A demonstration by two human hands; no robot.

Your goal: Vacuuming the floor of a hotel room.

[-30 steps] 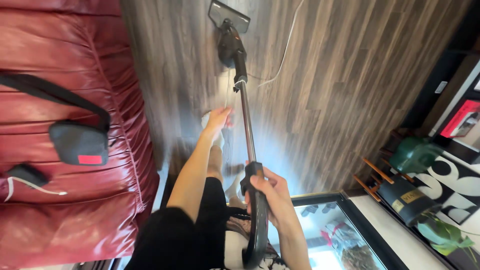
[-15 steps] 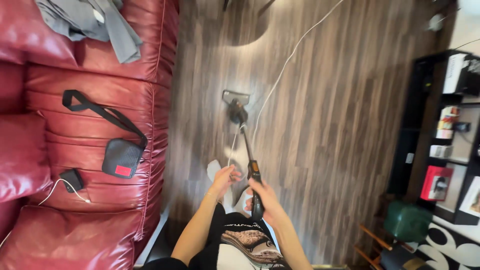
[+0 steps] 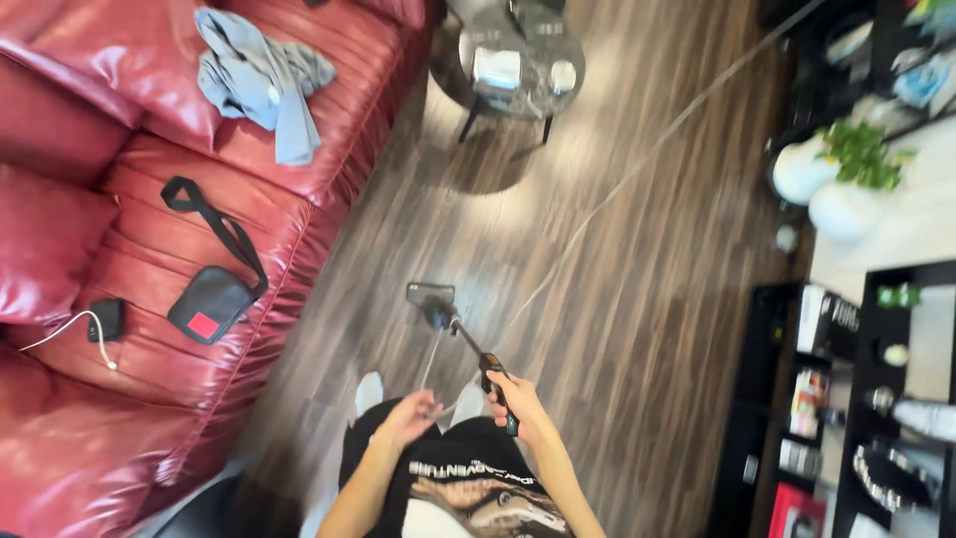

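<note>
Right hand (image 3: 518, 403): I see it closed around the floor cleaner (image 3: 466, 344) handle.
Left hand (image 3: 406, 418): fingers loosely spread, beside the cord, holding nothing.
Cleaner head: on wood floor (image 3: 617, 329) near red sofa (image 3: 149, 249).
Progress: floor shows no streaks; done share indeterminable.

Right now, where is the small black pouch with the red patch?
In the head view the small black pouch lies at left on the red sofa, strap trailing up-left, between the black phone and the sofa's front edge.

The single head-worn camera is looking steeply down from standing height onto the dark wood-plank floor (image 3: 637, 299), taking in the glossy red leather sofa (image 3: 129, 299) alongside.
</note>
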